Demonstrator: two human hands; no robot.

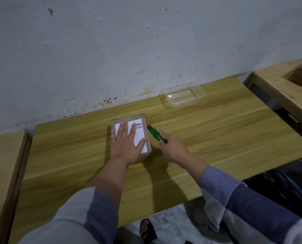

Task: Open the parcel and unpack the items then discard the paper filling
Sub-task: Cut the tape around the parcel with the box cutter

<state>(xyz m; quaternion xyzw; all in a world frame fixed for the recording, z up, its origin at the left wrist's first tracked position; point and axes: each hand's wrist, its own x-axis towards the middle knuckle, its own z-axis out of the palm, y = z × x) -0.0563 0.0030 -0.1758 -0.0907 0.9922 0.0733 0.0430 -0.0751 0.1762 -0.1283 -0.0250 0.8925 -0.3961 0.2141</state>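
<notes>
A small brown cardboard parcel (143,120) with a white shipping label lies closed on the wooden table (217,131), near its middle. My left hand (126,144) rests flat on top of it, fingers spread, pressing it down. My right hand (173,148) grips a green utility knife (156,135) just right of the parcel. The knife's blade end touches the parcel's upper right edge. Nothing from inside the parcel shows.
An empty clear plastic container (181,96) stands at the back of the table by the stained wall. A second wooden surface (4,159) adjoins on the left and another (280,85) on the right. A sandalled foot (147,229) shows below the table's front edge.
</notes>
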